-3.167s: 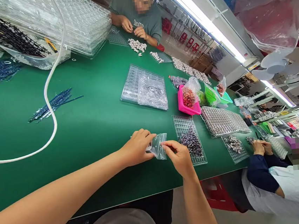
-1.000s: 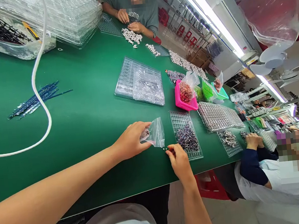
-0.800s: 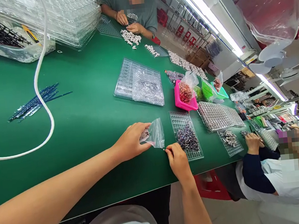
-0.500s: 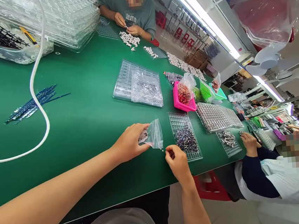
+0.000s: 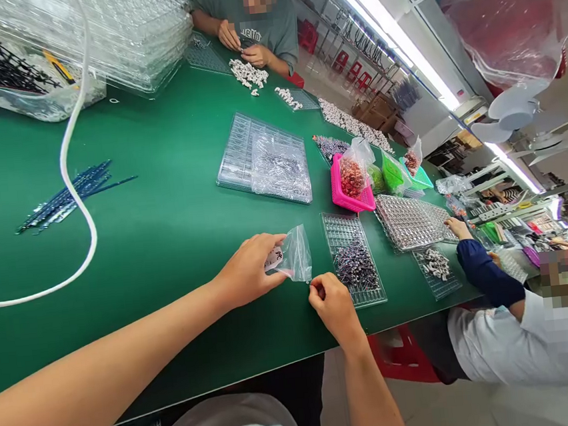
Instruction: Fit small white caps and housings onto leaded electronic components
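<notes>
My left hand point(image 5: 250, 271) is closed around a small clear plastic bag point(image 5: 297, 255) with a white, dark-marked label, its mouth facing right. Just below the bag's mouth, my right hand point(image 5: 334, 305) has thumb and forefinger pinched together over the table. Whatever its fingertips hold is too small to make out. Right beside that hand lies a clear ribbed tray point(image 5: 338, 228) bearing a pile of dark, shiny wire-like pieces point(image 5: 355, 266).
Stacked clear trays point(image 5: 238, 154) lie ahead, near a pink basket point(image 5: 350, 196) of reddish beads. A white cable point(image 5: 66, 173) crosses the left side by blue strands point(image 5: 71, 196). Co-workers sit opposite, handling white pieces point(image 5: 249, 73), and at the right point(image 5: 491, 273).
My right hand has shifted slightly left, nearer the bag, covering the spot where tiny pieces lay. The co-worker at the right has reached an arm forward over the filled trays.
</notes>
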